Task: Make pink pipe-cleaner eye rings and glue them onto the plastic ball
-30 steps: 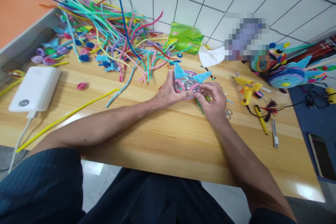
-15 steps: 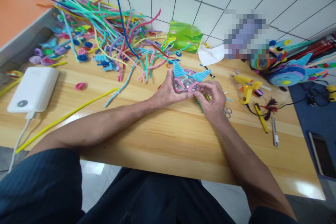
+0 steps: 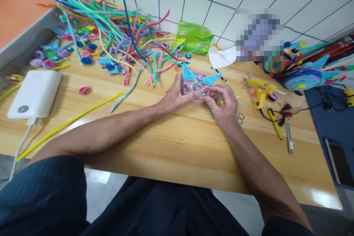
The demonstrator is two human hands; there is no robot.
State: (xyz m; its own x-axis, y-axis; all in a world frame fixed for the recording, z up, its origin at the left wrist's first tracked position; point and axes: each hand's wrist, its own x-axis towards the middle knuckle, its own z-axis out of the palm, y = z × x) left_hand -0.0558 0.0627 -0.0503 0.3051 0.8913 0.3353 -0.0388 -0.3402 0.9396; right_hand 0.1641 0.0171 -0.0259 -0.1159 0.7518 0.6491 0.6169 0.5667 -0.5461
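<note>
Between my two hands, just above the wooden table, is a round clear craft piece [image 3: 197, 85] with a pink rim, pink loops on its face and two light-blue pointed ears [image 3: 212, 79] made of pipe cleaner. My left hand [image 3: 177, 94] grips its left side, thumb lying across the front. On the lower right edge, the thumb and fingers of my right hand [image 3: 224, 105] pinch the same piece near a pink loop. A green striped thing [image 3: 210, 110] shows partly beside my right hand; the rest of it is hidden.
Pipe cleaners [image 3: 110, 29] lie heaped at the back left. A white power bank [image 3: 34, 94] with a cable sits at left. To the right are a yellow glue gun [image 3: 260, 92], scissors [image 3: 240, 118], a yellow cutter [image 3: 275, 123] and a grey cutter [image 3: 289, 138]. Behind stands a green packet [image 3: 195, 38].
My left thumb has moved up from the lower edge onto the front of the craft piece, between the pink loops. My right hand keeps its pinch almost unchanged.
</note>
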